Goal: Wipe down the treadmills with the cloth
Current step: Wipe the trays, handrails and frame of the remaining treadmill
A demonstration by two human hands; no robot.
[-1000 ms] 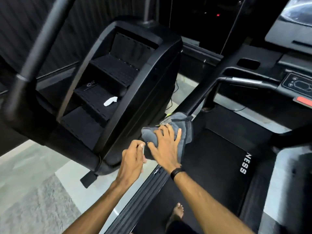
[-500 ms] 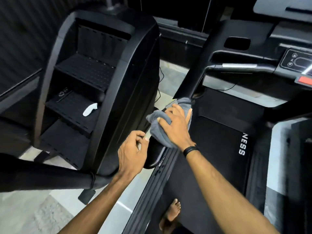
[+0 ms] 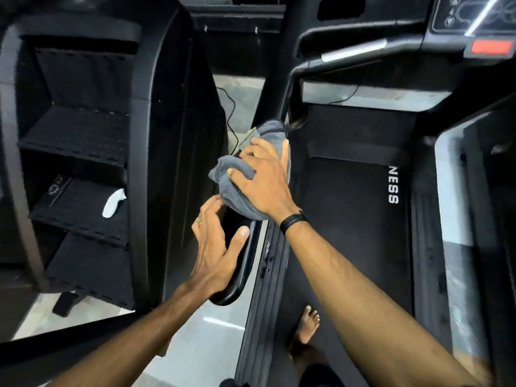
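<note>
A dim gym room with a pale grey floor showing between dark machines; one grey cloth is bunched over the left handrail of the one treadmill underfoot, partway along the rail toward its upright; the right hand lies on top of the cloth with fingers spread and curled down into the folds, pressing it onto the rail, a black band on its wrist; the left hand sits just behind the cloth, thumb over the top of the rail and fingers curved round its far side, fingertips close to the cloth's edge; one bare foot stands on the treadmill belt, where white letters read "NESS"; to the left stands one black stepper machine with three visible steps, a single small white object lying on the middle one; a red button shows on the console at upper right. Compared with half a second ago, the left hand, then curled in the air beside the rail, now grips it; the cloth and right hand remain on the same stretch of rail; the view is tipped further down, so the stepper's top is cut off.
</note>
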